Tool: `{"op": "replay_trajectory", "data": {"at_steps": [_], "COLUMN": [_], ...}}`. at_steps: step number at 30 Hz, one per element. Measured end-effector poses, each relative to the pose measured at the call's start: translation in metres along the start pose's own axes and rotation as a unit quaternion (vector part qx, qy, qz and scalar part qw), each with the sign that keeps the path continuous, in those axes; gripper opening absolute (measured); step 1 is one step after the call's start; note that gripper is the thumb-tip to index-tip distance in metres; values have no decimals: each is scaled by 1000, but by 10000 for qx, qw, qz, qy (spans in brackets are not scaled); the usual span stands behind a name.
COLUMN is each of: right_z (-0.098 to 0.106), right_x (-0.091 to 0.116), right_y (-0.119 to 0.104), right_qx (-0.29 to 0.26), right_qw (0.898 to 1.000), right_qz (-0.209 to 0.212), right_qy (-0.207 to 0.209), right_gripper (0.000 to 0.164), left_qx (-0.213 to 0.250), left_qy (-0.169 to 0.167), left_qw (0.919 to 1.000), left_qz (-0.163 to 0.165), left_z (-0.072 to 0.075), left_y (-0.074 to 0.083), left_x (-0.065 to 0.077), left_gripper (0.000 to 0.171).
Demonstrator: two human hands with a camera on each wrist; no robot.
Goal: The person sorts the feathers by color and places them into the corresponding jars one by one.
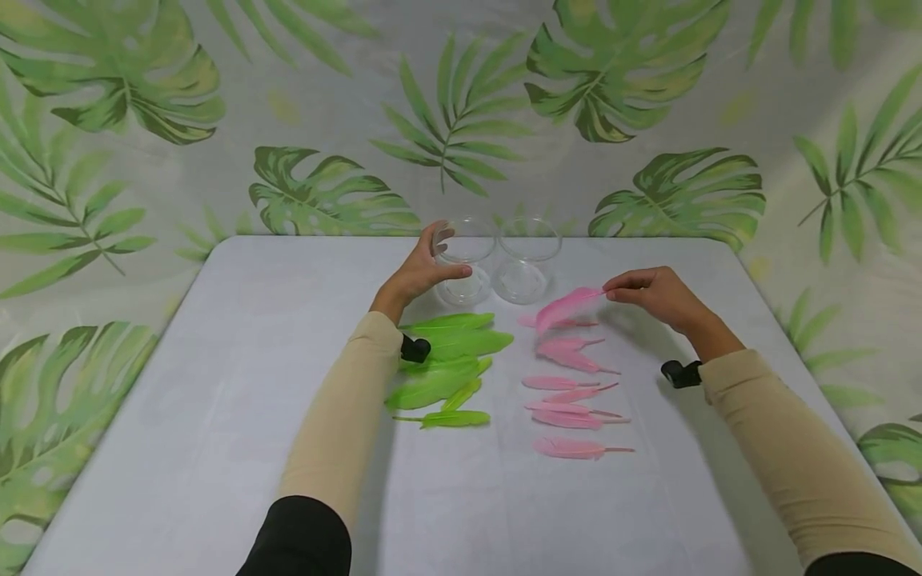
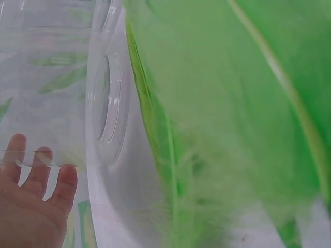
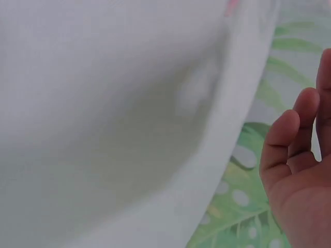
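My left hand (image 1: pixel 421 270) holds the left of two clear cups (image 1: pixel 464 276), its thumb across the front and its fingers behind the side. In the left wrist view, fingers (image 2: pixel 39 170) lie along the clear wall. The second clear cup (image 1: pixel 523 280) stands right beside it. My right hand (image 1: pixel 659 294) pinches a pink feather (image 1: pixel 565 308) by its quill tip, held above other pink feathers (image 1: pixel 565 382) in a column. Green feathers (image 1: pixel 439 384) lie in a loose pile below the left cup. The right wrist view leaves the pinched feather mostly out of sight.
A white-covered table (image 1: pixel 216 384) carries everything, its far edge just behind the cups. A leaf-patterned cloth (image 1: pixel 454 120) hangs behind. Small black wrist cameras (image 1: pixel 680 374) sit on both forearms, the left one over the green feathers.
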State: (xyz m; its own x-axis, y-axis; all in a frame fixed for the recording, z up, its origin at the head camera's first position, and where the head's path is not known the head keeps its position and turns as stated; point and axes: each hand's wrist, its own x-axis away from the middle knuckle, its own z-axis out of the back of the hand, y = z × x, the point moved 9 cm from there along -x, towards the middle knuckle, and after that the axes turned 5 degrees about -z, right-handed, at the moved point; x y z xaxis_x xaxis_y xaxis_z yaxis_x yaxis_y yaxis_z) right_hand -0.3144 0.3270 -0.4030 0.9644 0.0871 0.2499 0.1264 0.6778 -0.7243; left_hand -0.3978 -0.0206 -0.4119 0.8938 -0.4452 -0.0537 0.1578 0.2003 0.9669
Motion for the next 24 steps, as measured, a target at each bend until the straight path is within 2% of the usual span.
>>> {"op": "replay_trajectory", "data": {"at_steps": [4, 14, 17, 24], "right_z": [4, 19, 26, 46], "right_x": [-1, -10, -14, -36], "right_y": [-6, -34, -48, -94], "right_qx": [-345, -636, -748, -929], "right_qw": [9993, 9977, 9970, 9938], "right_qz": [67, 134, 104, 526], "right_qy": [83, 168, 156, 321], "right_gripper": [46, 44, 38, 25], "left_qx": [-14, 65, 78, 112], "left_qy": [-7, -42, -49, -83], "left_qw": [10000, 10000, 9999, 9999], "left_qz": [-33, -59, -58, 13], "left_z": [1, 2, 1, -1], "left_y": [1, -1, -1, -2], "left_x": [0, 0, 0, -1], "left_gripper": [102, 103, 104, 103]}}
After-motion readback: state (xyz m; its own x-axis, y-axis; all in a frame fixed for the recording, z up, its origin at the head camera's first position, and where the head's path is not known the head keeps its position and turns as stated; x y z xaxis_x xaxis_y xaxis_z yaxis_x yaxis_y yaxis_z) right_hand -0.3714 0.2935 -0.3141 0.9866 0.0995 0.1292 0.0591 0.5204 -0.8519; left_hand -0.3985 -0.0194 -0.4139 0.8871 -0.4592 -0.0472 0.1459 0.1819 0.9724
